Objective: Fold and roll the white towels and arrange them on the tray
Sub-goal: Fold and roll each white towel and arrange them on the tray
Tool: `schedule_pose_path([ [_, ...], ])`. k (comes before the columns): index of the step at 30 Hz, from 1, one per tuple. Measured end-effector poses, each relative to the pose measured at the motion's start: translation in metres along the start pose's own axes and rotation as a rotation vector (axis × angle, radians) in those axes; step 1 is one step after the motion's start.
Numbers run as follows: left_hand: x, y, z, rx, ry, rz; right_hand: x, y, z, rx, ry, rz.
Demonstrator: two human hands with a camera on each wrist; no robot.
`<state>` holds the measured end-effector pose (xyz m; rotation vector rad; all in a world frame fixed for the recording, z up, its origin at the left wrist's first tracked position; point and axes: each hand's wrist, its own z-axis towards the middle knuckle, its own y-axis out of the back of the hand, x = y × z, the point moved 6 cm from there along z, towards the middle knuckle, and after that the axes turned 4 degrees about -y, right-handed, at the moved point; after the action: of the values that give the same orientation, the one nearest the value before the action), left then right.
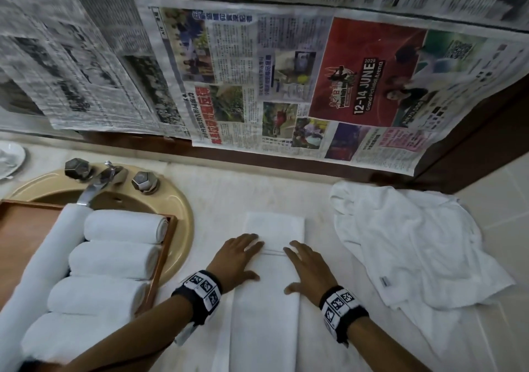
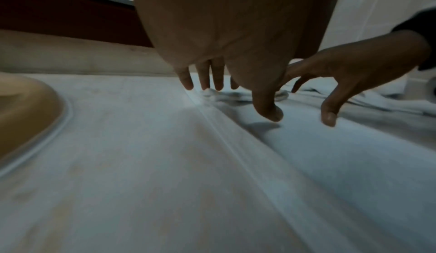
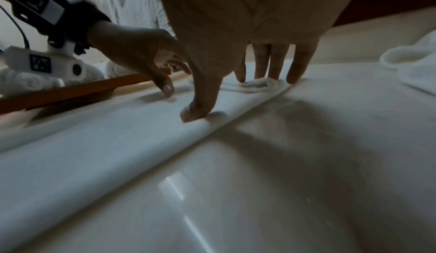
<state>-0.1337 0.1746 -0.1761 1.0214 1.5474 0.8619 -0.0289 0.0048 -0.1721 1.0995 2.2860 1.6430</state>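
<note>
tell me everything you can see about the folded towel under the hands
The folded towel is white, soft-looking cloth folded into a long narrow strip with a thin stitched band across it. It lies flat on the pale counter, running away from the person, between the wooden tray and a crumpled white towel. The left hand and right hand press flat on it with straight fingers.

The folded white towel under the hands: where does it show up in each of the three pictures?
Head view: folded towel, bottom centre, under both hands.
Left wrist view: lower right, folded towel stretching away toward the fingers.
Right wrist view: left and centre, folded towel running diagonally.
Shared landmark: the crumpled towels lying to its right.
</note>
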Motion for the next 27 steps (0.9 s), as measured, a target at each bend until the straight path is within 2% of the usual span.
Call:
schedule_pose_path([
  [2,0.005,-0.011,0.001,0.071,-0.004,0.037,-0.006,-0.006,0.002,0.013,-0.019,0.016],
  [4,0.01,-0.011,0.006,0.083,-0.006,0.039,-0.012,-0.005,0.008,0.0,-0.033,0.057],
  [12,0.036,0.017,0.062,0.178,0.019,0.08,-0.028,0.028,0.062,-0.022,-0.075,0.121],
  [20,0.062,0.036,0.12,0.201,0.071,0.092,-0.042,0.064,0.121,0.032,-0.127,0.085],
  [25,0.063,0.045,0.132,0.207,0.106,0.132,-0.039,0.075,0.133,0.002,-0.146,0.058],
  [27,0.051,0.044,0.124,0.144,0.116,0.135,-0.031,0.075,0.123,-0.044,-0.141,0.002],
])
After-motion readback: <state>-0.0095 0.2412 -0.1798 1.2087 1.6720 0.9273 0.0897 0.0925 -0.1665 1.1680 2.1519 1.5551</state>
